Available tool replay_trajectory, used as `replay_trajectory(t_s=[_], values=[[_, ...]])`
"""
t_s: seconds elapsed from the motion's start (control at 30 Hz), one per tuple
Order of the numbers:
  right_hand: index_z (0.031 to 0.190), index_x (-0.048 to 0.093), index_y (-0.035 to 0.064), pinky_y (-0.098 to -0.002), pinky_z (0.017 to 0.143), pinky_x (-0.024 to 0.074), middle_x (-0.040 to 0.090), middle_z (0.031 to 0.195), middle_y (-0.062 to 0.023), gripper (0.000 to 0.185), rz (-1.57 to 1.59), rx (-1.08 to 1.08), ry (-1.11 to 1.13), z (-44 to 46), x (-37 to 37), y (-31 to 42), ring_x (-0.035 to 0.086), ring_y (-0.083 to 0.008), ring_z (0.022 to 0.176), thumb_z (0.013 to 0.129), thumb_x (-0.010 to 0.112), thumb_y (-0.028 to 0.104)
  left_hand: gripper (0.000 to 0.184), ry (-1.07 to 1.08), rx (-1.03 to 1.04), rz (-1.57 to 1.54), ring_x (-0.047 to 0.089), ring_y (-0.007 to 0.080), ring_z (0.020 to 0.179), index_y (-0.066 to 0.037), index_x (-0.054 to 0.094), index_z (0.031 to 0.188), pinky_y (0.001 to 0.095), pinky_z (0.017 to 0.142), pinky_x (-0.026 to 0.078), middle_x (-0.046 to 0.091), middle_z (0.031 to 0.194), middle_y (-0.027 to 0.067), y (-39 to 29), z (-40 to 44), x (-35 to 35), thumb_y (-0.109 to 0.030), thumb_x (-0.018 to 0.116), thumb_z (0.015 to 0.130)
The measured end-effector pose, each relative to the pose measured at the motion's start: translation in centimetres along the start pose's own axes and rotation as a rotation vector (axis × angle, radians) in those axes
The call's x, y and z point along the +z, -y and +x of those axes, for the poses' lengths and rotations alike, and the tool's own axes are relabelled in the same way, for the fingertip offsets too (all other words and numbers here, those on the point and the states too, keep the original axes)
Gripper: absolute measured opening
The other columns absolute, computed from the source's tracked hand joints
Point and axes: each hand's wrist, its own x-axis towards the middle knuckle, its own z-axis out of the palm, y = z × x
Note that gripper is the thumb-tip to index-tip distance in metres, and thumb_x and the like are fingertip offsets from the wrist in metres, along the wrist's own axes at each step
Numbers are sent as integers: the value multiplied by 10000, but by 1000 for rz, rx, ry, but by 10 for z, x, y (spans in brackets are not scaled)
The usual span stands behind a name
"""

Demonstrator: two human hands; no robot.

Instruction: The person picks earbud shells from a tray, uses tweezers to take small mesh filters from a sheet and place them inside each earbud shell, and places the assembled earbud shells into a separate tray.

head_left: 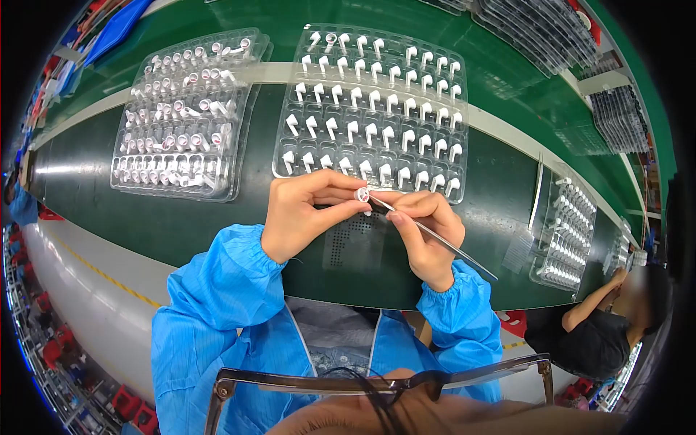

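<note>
Between the fingertips of my left hand (299, 214) is a small white earbud shell (362, 194), its round open end facing up. My right hand (433, 230) grips a pair of slim metal tweezers (458, 251), whose tip points at the shell's opening. The tip touches or nearly touches the shell; I cannot tell which. Just beyond both hands lies a clear plastic tray (395, 49) with rows of white earbud pieces, their stems pointing toward me. Beneath the hands, a thin sheet with rows of small dark dots (351, 239) lies on the green bench (304, 279).
Another clear tray (233, 170) of round-ended earbud pieces lies at left. A third filled tray (565, 235) is at right, beside a small dotted sheet (518, 250). Stacked trays (540, 32) stand at the far right. A co-worker in dark clothes (587, 337) sits on the right.
</note>
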Motion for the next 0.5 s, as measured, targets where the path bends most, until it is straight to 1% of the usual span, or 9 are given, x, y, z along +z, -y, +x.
replay_trajectory(t_s=[0.17,0.27,0.5], values=[[813,510,-48,-364,812,513,612,840,-166,77,-59,-28,33,1,-1,1,625,-347,968,826,566,-99,221,1,7,-6,674,193,853,40,645,965,265,749,559,683,912,121,-2,0,1,13,699,753],[811,516,-53,-360,802,521,616,842,-170,74,-70,-46,42,2,-2,0,628,-344,962,822,567,-106,231,51,28,28,659,214,896,89,610,986,284,800,549,658,977,164,-2,-1,0,70,671,764],[804,520,-59,-355,791,530,626,849,-178,78,-99,-76,51,2,-2,-3,631,-334,958,813,568,-120,228,57,3,48,658,210,897,88,612,983,285,804,550,657,983,163,-3,-1,0,68,672,763]])
